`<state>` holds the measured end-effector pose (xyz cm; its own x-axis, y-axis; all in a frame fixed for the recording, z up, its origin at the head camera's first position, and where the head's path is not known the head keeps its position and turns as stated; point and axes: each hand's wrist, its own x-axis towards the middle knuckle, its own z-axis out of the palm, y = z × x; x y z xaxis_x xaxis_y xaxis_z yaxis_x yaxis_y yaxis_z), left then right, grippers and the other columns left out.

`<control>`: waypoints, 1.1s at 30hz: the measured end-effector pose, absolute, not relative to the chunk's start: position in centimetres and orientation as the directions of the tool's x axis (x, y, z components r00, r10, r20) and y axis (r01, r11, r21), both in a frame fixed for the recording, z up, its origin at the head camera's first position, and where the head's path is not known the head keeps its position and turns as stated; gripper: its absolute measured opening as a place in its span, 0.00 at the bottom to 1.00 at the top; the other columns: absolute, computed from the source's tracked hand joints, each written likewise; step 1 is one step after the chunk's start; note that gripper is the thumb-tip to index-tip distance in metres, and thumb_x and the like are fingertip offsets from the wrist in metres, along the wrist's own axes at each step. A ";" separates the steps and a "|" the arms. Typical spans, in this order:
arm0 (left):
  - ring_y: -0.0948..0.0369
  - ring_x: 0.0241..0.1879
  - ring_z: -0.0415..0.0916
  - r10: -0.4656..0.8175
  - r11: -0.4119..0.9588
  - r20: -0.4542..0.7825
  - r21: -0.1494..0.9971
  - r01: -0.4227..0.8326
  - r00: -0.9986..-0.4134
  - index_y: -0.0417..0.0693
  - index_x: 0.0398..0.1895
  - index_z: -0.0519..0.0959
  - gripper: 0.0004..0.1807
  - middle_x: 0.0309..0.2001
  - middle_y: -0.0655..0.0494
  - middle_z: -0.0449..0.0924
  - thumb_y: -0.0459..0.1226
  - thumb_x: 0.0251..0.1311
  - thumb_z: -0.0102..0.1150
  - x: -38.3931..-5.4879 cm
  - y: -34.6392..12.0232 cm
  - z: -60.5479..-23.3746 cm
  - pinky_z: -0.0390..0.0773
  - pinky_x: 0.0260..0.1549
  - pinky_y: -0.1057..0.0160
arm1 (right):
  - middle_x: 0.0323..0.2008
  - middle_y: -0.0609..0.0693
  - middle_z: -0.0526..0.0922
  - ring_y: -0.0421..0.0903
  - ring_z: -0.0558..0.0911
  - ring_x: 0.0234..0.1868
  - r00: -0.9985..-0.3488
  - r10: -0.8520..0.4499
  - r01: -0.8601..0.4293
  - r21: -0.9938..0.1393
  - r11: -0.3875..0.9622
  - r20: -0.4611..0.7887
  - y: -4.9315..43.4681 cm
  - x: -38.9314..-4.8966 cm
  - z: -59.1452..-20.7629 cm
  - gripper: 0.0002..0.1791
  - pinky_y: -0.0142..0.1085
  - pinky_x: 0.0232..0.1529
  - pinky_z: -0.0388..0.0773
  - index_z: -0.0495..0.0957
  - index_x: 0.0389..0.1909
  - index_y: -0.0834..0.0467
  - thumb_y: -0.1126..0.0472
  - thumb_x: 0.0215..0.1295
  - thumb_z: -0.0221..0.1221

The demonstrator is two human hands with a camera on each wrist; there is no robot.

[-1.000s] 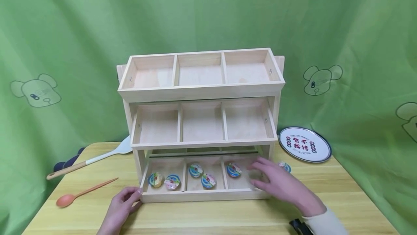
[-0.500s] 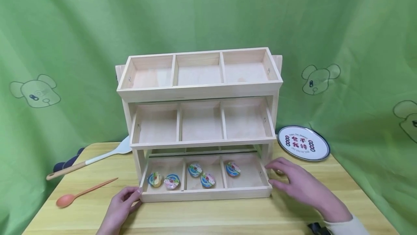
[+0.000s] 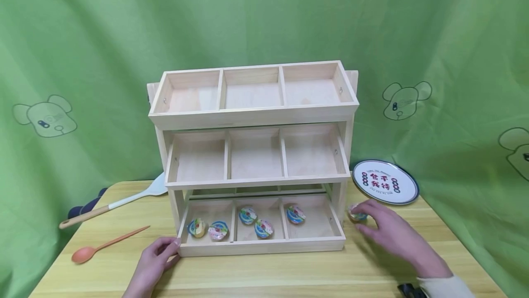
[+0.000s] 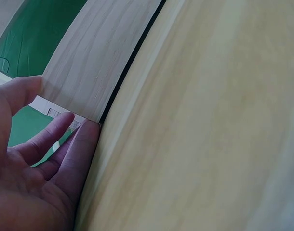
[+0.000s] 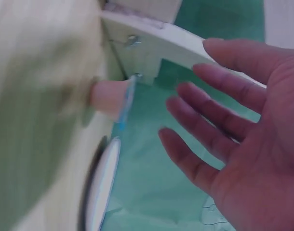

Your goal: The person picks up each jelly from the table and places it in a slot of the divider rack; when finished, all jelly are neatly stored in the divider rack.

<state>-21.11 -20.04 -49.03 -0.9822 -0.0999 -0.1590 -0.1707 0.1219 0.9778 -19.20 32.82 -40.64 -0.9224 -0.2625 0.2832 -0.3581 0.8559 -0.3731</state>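
Note:
My left hand holds the front left corner of the lowest tray of a wooden three-tier shelf. In the left wrist view the thumb is at the tray's top edge and the fingertips are near its bottom. On the table right of the shelf stands a small jelly cup with a printed lid. My right hand is beside it, partly hiding it in the head view. The right wrist view shows those fingers spread, apart from the cup. Several similar cups lie in the lowest tray's compartments.
A white plate with red characters leans at the back right. On the left lie a white spatula with a wooden handle and an orange spoon. A green curtain hangs behind the wooden table.
My right hand has moved right, out of the lowest tray's right compartment, to the cup on the table. My left hand keeps its place at the tray's corner.

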 end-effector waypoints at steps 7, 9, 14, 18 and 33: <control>0.55 0.47 0.76 -0.100 0.122 -0.157 0.978 -0.169 -0.982 0.25 0.51 0.73 0.21 0.50 0.40 0.73 0.38 0.68 0.59 -21.1 -20.0 -49.0 0.83 0.48 0.62 | 0.53 0.63 0.76 0.65 0.75 0.52 -0.927 -0.230 -0.329 -0.350 0.877 0.296 33.6 -20.3 -42.0 0.21 0.66 0.56 0.72 0.79 0.49 0.65 0.65 0.55 0.69; 0.55 0.46 0.76 -0.101 0.123 -0.160 0.977 -0.172 -0.982 0.25 0.51 0.73 0.21 0.49 0.41 0.73 0.38 0.68 0.59 -21.2 -20.0 -49.0 0.83 0.48 0.62 | 0.54 0.65 0.74 0.66 0.75 0.53 -0.935 -0.219 -0.310 -0.342 0.887 0.278 33.7 -20.5 -42.2 0.22 0.66 0.55 0.72 0.78 0.51 0.66 0.64 0.55 0.69; 0.56 0.46 0.76 -0.106 0.117 -0.163 0.977 -0.176 -0.981 0.25 0.51 0.73 0.21 0.48 0.42 0.74 0.38 0.68 0.60 -21.2 -20.0 -48.9 0.83 0.48 0.62 | 0.54 0.68 0.74 0.67 0.77 0.50 -0.953 -0.195 -0.264 -0.319 0.910 0.234 33.7 -21.2 -42.7 0.29 0.66 0.52 0.75 0.75 0.55 0.69 0.62 0.53 0.70; 0.55 0.46 0.76 -0.109 0.115 -0.163 0.978 -0.175 -0.981 0.25 0.50 0.73 0.20 0.48 0.42 0.74 0.38 0.68 0.59 -21.1 -20.0 -48.9 0.83 0.48 0.62 | 0.56 0.70 0.71 0.69 0.75 0.51 -0.961 -0.190 -0.249 -0.333 0.909 0.201 33.8 -21.7 -43.2 0.37 0.67 0.52 0.74 0.69 0.61 0.71 0.61 0.51 0.72; 0.55 0.46 0.76 -0.107 0.115 -0.165 0.977 -0.177 -0.980 0.25 0.50 0.73 0.20 0.48 0.42 0.74 0.37 0.68 0.59 -21.1 -20.0 -48.8 0.83 0.48 0.62 | 0.52 0.66 0.75 0.64 0.77 0.50 -0.943 -0.267 -0.319 -0.316 0.893 0.197 33.8 -23.6 -43.8 0.28 0.63 0.54 0.75 0.76 0.55 0.69 0.66 0.52 0.69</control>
